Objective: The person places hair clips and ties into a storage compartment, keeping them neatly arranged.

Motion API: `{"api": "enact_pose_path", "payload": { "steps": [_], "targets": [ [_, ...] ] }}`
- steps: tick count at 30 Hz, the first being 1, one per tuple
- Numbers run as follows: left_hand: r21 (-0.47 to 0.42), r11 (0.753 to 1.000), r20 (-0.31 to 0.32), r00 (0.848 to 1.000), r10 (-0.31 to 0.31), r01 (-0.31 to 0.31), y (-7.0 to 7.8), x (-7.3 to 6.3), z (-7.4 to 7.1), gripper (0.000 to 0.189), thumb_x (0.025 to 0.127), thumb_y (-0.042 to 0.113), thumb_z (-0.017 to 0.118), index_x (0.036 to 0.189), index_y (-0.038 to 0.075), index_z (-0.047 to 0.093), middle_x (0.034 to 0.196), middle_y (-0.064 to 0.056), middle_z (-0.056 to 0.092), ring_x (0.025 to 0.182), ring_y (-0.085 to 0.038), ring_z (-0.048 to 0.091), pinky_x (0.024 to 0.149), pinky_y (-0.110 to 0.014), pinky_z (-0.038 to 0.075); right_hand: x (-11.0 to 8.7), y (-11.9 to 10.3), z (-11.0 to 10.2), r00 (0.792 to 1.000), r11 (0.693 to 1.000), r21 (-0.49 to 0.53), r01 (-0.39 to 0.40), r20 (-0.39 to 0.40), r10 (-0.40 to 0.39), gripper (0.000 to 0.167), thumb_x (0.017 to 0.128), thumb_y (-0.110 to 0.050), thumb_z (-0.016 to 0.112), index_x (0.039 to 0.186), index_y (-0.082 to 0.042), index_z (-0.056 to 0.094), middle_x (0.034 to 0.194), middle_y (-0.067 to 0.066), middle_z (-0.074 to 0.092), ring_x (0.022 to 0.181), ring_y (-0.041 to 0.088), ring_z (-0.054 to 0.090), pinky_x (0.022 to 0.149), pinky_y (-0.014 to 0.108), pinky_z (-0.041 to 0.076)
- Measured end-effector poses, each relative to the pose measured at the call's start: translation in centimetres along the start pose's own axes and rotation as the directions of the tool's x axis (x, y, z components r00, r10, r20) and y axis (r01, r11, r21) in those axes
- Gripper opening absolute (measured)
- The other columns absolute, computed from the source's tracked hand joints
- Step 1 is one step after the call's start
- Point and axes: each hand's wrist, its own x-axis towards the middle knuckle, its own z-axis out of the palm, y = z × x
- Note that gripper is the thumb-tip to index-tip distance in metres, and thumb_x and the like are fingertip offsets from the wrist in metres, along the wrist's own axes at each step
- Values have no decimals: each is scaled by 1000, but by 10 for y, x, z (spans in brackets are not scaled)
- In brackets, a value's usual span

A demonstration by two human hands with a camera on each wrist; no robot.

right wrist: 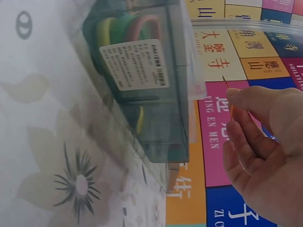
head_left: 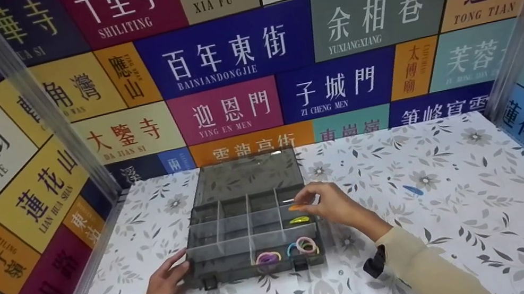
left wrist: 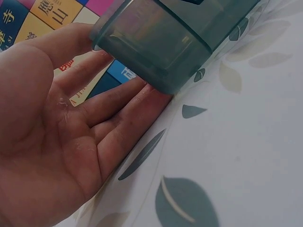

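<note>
My right hand is over the right side of a grey see-through compartment box. Its thumb and fingers pinch an orange snap hair clip, seen nearly edge-on in the right wrist view. Below it a yellow hair clip lies in a right-hand compartment. Hair ties in several colours fill part of the front row. My left hand touches the box's left side with extended fingers; in the left wrist view the fingertips meet the box's lower corner.
The box's lid is folded back behind it. A blue hair clip lies on the flower-patterned table, right of the box. Behind the table stands a wall of coloured signs, with clear upright strips at both sides.
</note>
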Motion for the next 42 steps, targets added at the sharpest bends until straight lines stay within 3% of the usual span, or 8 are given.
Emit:
{"api": "enact_pose_path", "payload": {
  "steps": [9, 19, 25, 34, 42],
  "targets": [
    [41, 999, -4, 1000, 0, 0, 0, 0, 0, 56, 99, 34, 63, 150, 17, 48, 157, -21, 42, 142, -40, 45, 107, -51, 49, 1, 6, 12, 999, 998, 33, -48, 19, 48, 12, 86, -27, 80, 96, -21, 77, 94, -4, 73, 88, 13, 66, 73, 26, 55],
    [17, 1000, 8, 1000, 0, 0, 1, 0, 1, 54, 100, 31, 62, 150, 17, 49, 155, -20, 45, 139, -40, 49, 106, -51, 50, -2, 13, 17, 999, 999, 33, -34, 34, 33, 8, 88, -11, 76, 97, -12, 76, 95, 4, 74, 88, 18, 67, 73, 24, 55],
    [1, 1000, 8, 1000, -3, 3, 0, 0, 1, 53, 100, 31, 62, 150, 17, 49, 153, -22, 46, 138, -39, 50, 106, -50, 51, -3, 13, 18, 998, 999, 25, -35, 51, 33, 10, 89, -11, 75, 99, -9, 76, 97, 5, 73, 89, 18, 67, 74, 26, 55],
    [10, 1000, 12, 1000, 3, -3, -1, -1, -1, 54, 100, 31, 62, 150, 17, 48, 153, -21, 46, 139, -39, 49, 106, -49, 51, -3, 10, 8, 996, 997, 46, -58, 64, 55, 14, 91, -9, 73, 104, -6, 75, 105, 7, 70, 96, 22, 64, 73, 30, 53],
    [42, 999, 15, 1000, -4, 3, -1, 0, -2, 58, 99, 36, 64, 151, 16, 47, 157, -20, 41, 142, -41, 45, 109, -55, 46, -12, 6, -9, 998, 996, 61, -59, 14, 59, 14, 91, -16, 74, 105, -17, 76, 107, 5, 70, 103, 27, 63, 76, 30, 54]
  ]
}}
